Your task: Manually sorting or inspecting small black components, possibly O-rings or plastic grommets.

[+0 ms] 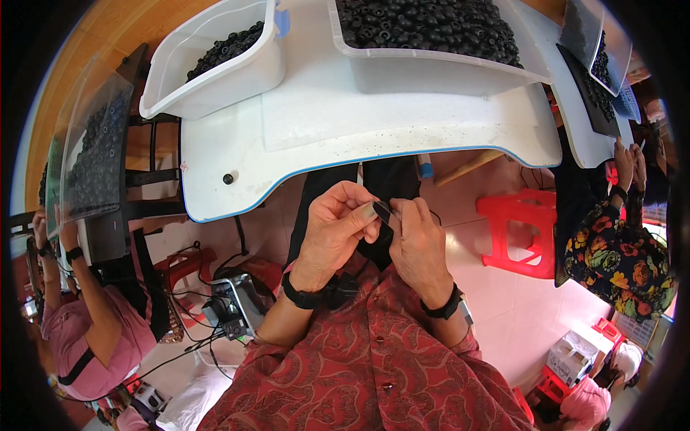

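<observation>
Blk piece (384, 212) in hand, off the tabletop (374, 138)

L hand (334, 226) & R hand (419, 244): fingers pinching blk piece btwn them, near tabletop's front edge. White top, blue rim; carries white tub (241, 85), bigger clear tub (445, 77), both w/ blk pcs, plus loose blk bead (228, 179). Pink tile floor (496, 309), red stool (514, 205), co-workers (104, 337) both sides.

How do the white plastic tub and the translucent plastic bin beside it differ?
The white plastic tub looks narrower than the translucent plastic bin. The tub holds fewer round black pieces than the bin. The tub shows a blue clip; the bin, none. Both stand on the blue-edged white table.
</observation>
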`<state>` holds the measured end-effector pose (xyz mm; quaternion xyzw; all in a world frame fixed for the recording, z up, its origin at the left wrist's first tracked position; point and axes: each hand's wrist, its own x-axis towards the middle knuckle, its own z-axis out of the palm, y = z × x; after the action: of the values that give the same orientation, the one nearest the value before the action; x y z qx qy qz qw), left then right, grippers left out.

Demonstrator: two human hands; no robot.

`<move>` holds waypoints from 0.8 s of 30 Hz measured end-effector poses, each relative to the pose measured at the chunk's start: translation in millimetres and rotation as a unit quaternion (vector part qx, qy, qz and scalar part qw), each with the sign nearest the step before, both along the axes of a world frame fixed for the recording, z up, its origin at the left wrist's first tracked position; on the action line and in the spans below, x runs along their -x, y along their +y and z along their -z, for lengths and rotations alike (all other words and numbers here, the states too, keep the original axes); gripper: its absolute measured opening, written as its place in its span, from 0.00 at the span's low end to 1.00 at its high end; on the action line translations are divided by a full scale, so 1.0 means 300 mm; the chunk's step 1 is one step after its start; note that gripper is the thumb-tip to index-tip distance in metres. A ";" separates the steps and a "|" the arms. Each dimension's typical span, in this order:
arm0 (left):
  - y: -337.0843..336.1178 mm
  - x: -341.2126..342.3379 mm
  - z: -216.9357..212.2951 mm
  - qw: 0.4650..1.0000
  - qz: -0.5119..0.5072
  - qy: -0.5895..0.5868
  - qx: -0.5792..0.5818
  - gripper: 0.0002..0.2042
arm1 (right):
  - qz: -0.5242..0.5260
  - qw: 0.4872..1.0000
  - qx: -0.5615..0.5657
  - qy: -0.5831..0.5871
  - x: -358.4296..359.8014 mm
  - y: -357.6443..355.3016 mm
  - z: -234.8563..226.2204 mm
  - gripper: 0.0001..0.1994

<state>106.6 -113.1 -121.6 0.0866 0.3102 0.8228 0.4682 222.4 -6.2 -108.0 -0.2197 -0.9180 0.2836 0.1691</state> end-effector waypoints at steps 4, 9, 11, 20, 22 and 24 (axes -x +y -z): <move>0.007 -0.019 -0.011 0.998 -0.040 0.037 0.026 0.04 | 0.033 0.998 0.008 -0.054 0.015 0.010 0.006 0.11; 0.018 -0.028 -0.040 1.000 0.008 0.003 -0.006 0.04 | 0.074 0.979 0.186 0.040 -0.002 0.048 0.037 0.07; 0.011 -0.022 -0.034 0.999 0.007 -0.032 0.004 0.04 | 0.047 0.959 0.259 0.102 0.006 0.033 0.024 0.08; 0.013 -0.023 -0.040 0.998 -0.015 -0.040 0.045 0.04 | 0.013 0.894 0.400 0.201 0.012 0.000 -0.053 0.11; 0.014 -0.024 -0.035 0.998 -0.017 -0.036 0.042 0.04 | 0.018 0.897 0.380 0.224 0.019 -0.006 -0.032 0.11; 0.011 -0.025 -0.031 0.998 -0.019 -0.034 0.040 0.04 | 0.021 0.934 0.267 0.238 0.025 -0.010 -0.027 0.10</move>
<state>114.2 -109.8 -112.2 0.0336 0.3286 0.8208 0.4661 214.8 -9.3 -99.8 -0.2022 -0.7368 0.5582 0.3235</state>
